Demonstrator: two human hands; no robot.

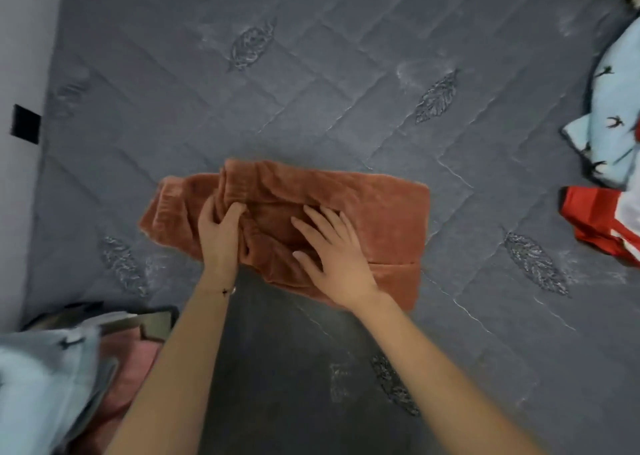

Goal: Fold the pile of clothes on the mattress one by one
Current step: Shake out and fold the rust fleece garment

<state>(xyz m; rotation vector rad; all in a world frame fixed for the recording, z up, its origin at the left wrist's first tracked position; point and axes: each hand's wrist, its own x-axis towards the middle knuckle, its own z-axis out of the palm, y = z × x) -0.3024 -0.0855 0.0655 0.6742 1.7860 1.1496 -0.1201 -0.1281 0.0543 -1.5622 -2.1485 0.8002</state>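
Head view looks straight down on a rust garment (363, 212) lying at the centre of the frame on a grey mattress (311, 73). It is partly folded into a rough rectangle, wider than it is deep, with a straight right edge and a slit or seam showing at its lower right. Its left end is bunched: a ribbed band stands up in folds at the upper left, and a looser flap spreads out toward the left. The cloth looks soft and plush, like velour or fleece, with a short nap that catches light along the creases.

The mattress cover is quilted in slanting lines and stitched with silvery leaf shapes.

The left hand (221, 236) sits on the bunched left part, fingers curled and closed round a fold of the fabric, thumb pressed against it. A thin bracelet with a small dark charm circles that wrist. The right hand (332, 246) lies flat on the middle of the garment, palm down, fingers spread wide and straight, gripping nothing, only pressing the cloth.

At the right edge of the frame lie a pale blue cloth (609, 118) printed with small dark birds and, below it, a red cloth (592, 215) with white stripes. In the lower left corner sits a blurred heap (69, 378) of pale blue and pink fabrics
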